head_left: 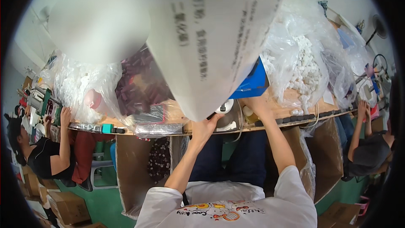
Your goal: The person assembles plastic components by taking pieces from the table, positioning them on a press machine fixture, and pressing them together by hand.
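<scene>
My left hand (204, 129) is at the front edge of the wooden workbench, below a hanging printed white sheet (219, 59). Its thumb points right and presses at a small dark piece, too hidden to name. Just beyond the thumb sits a round white part (224, 106) with dark marks on it. My right hand (256, 104) reaches in under a blue machine housing (255, 80), and its fingers are hidden there. Beside its wrist is a small yellowish round thing (248, 111). The sheet covers much of the space in front of both hands.
Purple tube-like pieces (137, 84) lie in clear plastic at the left. White small parts (306, 67) fill a plastic bag at the right. An open cardboard box (137, 164) stands below the bench. Co-workers sit at the far left (46, 152) and far right (373, 147).
</scene>
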